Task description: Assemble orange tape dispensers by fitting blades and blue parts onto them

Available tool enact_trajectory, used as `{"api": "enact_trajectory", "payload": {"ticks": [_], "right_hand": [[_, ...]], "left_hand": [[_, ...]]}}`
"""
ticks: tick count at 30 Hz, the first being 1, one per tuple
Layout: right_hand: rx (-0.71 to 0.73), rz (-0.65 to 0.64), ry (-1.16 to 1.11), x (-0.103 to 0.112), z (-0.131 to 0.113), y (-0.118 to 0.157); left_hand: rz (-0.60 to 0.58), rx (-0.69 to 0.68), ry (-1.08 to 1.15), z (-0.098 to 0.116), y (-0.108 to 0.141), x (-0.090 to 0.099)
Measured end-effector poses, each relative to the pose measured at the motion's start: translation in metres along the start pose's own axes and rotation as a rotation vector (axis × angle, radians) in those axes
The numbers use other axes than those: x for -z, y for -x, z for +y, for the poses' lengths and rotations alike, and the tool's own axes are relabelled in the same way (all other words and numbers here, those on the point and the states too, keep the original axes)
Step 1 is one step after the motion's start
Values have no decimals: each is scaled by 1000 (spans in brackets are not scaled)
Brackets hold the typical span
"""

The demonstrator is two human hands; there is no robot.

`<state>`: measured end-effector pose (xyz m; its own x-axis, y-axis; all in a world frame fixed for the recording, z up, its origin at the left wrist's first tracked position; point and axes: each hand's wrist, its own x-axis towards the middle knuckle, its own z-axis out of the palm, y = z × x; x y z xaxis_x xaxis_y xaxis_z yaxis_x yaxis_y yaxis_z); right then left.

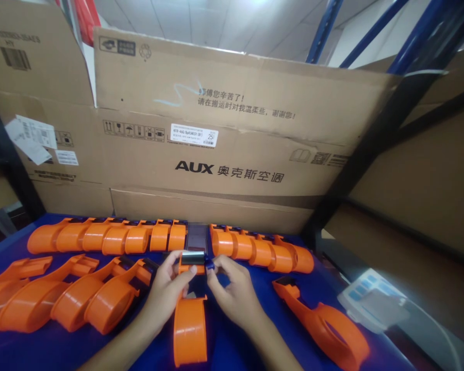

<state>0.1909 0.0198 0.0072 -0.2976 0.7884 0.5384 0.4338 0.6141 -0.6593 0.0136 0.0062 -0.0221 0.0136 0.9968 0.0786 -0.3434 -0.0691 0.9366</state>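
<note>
An orange tape dispenser (pixel 191 330) is upright at the middle front of the blue table, its round body toward me. My left hand (pixel 177 278) is closed around its head, thumb on the orange front below a dark plate with a pale serrated edge (pixel 193 256). At the right side of that head, my right hand (pixel 226 281) pinches a small dark blue piece (pixel 209 264). Whether that piece is joined to the head cannot be made out.
Rows of orange dispensers stand at the back left (pixel 116 239), back right (pixel 261 252) and left (pixel 112 304). Another dispenser (pixel 332 330) and a white device (pixel 373 299) lie at right. A cardboard wall (pixel 232 201) and dark posts (pixel 371 139) bound the table.
</note>
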Motion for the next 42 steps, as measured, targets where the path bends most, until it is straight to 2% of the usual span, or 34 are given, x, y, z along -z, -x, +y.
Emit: {"api": "enact_trajectory", "payload": {"ticks": [8,20,25,28,31,35,39,42], "right_hand": [[77,-64,43,1,0,0],[110,-133,30,0,0,1],[84,-122,-14,6,-6,1],[38,-65,-135,10,-8,1],[-112,11,-331,9,-6,0],[-238,1,-567,10,-3,-3],[-274,-52,-598,16,-8,-5],[-284,-115,-581,16,-13,-4]], "left_hand": [[-4,-14,-14,0,0,1],[-17,-37,-24,-5,-3,3],[-24,-25,6,-3,-2,3],[-30,11,93,5,1,0],[-81,64,184,17,8,-6],[-156,154,230,26,16,-12],[-292,285,253,23,15,-10],[-367,314,230,19,13,-6]]}}
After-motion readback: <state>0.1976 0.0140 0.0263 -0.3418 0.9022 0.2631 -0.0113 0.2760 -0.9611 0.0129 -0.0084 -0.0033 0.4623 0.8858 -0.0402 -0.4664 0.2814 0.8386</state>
